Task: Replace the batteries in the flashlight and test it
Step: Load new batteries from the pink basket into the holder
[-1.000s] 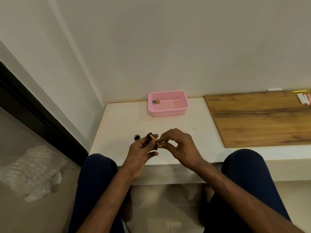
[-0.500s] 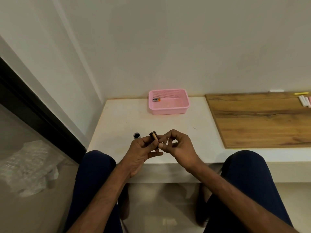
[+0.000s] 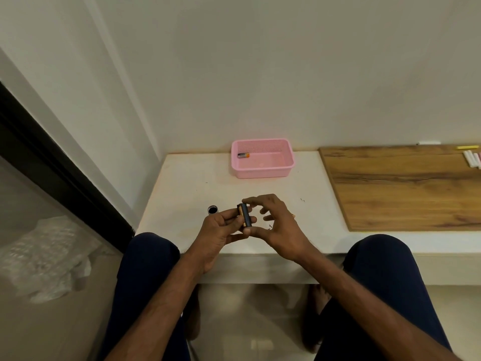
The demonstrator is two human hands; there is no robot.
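Note:
A short dark flashlight body (image 3: pixel 245 214) is held upright above the near edge of the white counter (image 3: pixel 187 194). My left hand (image 3: pixel 221 230) grips it from the left with fingers and thumb. My right hand (image 3: pixel 276 225) pinches it from the right, forefinger on its top end and thumb at its bottom end. A gold edge, perhaps a battery, shows at its upper left. A small black cap (image 3: pixel 213 210) lies on the counter left of my hands. One battery (image 3: pixel 243 155) lies in the pink basket (image 3: pixel 286 162).
A wooden board (image 3: pixel 406 188) covers the counter's right part, with white and yellow chalk sticks (image 3: pixel 471 157) at its far right. A wall rises behind the counter. Crumpled plastic wrap (image 3: pixel 49 256) lies on the floor to the left. My knees flank the counter's front.
The flashlight body has turned from pointing away to upright. My right hand has shifted from pinching at its open end to holding it at top and bottom.

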